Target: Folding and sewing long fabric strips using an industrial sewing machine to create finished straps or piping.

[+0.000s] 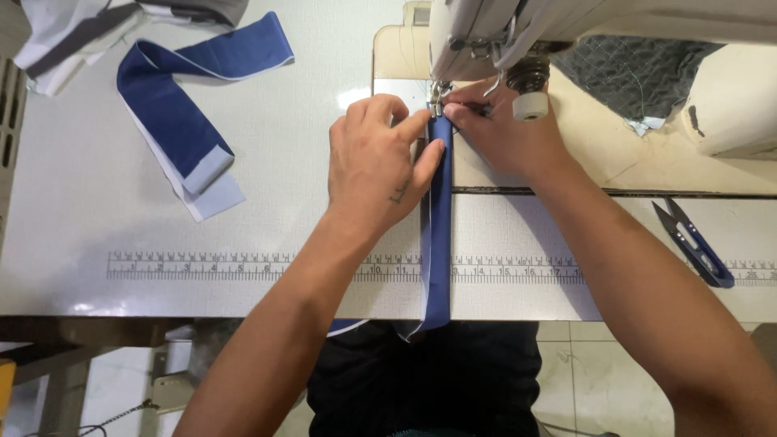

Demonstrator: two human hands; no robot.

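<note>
- Far left on the table [73, 243], a loose folded blue band [174, 105] lies well apart from my hands, below a heap of grey and white cloth [73, 32].
- My left hand [376, 162] reaches in from below, palm down, fingers bent, thumb and forefinger pressing the blue strip's [437, 243] left edge flat.
- The strip runs straight from the presser foot [437, 99] back over the printed ruler [243, 265] and off the table's near edge.
- My right hand [506, 133] lies under the sewing machine head [518, 36], fingertips pinching the strip's top end at the foot.
- Far right, blue-handled thread snips [696, 243] lie untouched.
</note>
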